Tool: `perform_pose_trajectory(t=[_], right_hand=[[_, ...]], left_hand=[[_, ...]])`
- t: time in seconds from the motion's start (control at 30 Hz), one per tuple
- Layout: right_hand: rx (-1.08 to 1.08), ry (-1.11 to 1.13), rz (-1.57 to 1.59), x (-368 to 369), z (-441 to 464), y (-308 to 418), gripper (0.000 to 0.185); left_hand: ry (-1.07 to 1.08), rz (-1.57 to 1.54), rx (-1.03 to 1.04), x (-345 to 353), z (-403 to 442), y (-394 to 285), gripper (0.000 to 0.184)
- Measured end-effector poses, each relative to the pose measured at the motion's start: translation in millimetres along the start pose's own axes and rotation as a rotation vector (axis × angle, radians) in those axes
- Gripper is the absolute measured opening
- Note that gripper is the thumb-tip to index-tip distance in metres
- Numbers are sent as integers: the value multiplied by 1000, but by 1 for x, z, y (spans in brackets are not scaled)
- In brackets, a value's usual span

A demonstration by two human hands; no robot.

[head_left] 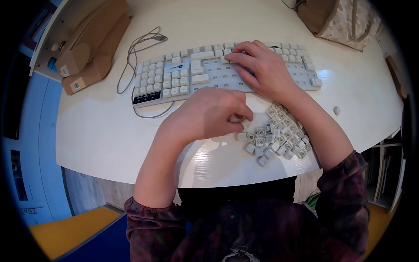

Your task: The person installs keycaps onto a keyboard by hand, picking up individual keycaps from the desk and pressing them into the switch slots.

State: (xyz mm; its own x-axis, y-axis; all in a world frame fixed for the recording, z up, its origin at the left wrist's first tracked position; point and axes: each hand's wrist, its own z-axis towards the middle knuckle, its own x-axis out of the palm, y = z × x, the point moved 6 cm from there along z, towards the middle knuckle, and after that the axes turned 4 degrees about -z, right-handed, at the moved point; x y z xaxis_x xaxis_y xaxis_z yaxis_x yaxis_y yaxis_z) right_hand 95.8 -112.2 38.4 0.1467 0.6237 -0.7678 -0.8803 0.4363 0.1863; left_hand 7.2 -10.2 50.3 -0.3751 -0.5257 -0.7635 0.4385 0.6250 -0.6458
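Note:
A white keyboard [152,101] lies across the desk, with many keycaps fitted and bare switch spots in its middle and right part. Over its upper middle rows is my right hand [266,70], fingers apart, one fingertip touching a keycap [224,59]. My left hand [214,112] is curled in front of the keyboard, thumb and fingers drawn together beside the loose keycaps; what lies between them is too hidden to name. A heap of loose keycaps [283,131], several with undersides up, sits between my forearms.
A grey cable [131,56] loops left of the keyboard. Brown cardboard pieces [94,48] stand at the back left, and a brown and patterned bag [345,22] at the back right. One stray keycap [336,110] lies right of my right forearm. The desk [113,139] has a curved front edge.

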Motion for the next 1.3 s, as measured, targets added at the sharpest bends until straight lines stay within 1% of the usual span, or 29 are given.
perform_pose_trajectory(t=[0.03,0.13,0.23,0.43,0.53,0.63,0.7,0.8,0.9,0.93,1.0,1.07,1.17,1.3], right_hand=[[0,1,-2,0,0,0,23],[-2,1,-2,0,0,0,22],[2,6,0,0,0,-1,22],[4,-2,-6,0,0,-1,23],[-1,-7,-5,0,0,-1,23],[1,-6,1,-1,0,0,23],[-3,-12,15,-2,1,0,25],[3,-147,305,-12,0,-5,26],[103,-33,737,-23,-2,-10,28],[89,-10,740,-23,-1,-8,28],[64,36,749,-22,-1,-2,28],[-21,61,699,-16,-2,4,30],[-92,99,625,-13,-4,12,31],[-179,121,483,-16,-3,20,28]], left_hand=[[8,-26,-8,0,1,1,26],[-67,-198,-54,-7,1,4,27],[-139,-354,52,-13,1,3,28],[-149,-457,93,-17,1,3,30],[-174,-390,84,-18,1,2,29],[-189,-414,96,-20,0,3,29],[-211,-449,63,-23,0,5,28],[-279,-506,-42,-29,-1,15,27],[-419,-616,-163,-37,-4,36,26],[-475,-660,-200,-40,-6,44,26],[-449,-720,-212,-41,-7,50,27],[-404,-808,-212,-38,-8,53,28],[-285,-796,-212,-33,-7,54,29],[-212,-729,-245,-35,-9,49,30]])
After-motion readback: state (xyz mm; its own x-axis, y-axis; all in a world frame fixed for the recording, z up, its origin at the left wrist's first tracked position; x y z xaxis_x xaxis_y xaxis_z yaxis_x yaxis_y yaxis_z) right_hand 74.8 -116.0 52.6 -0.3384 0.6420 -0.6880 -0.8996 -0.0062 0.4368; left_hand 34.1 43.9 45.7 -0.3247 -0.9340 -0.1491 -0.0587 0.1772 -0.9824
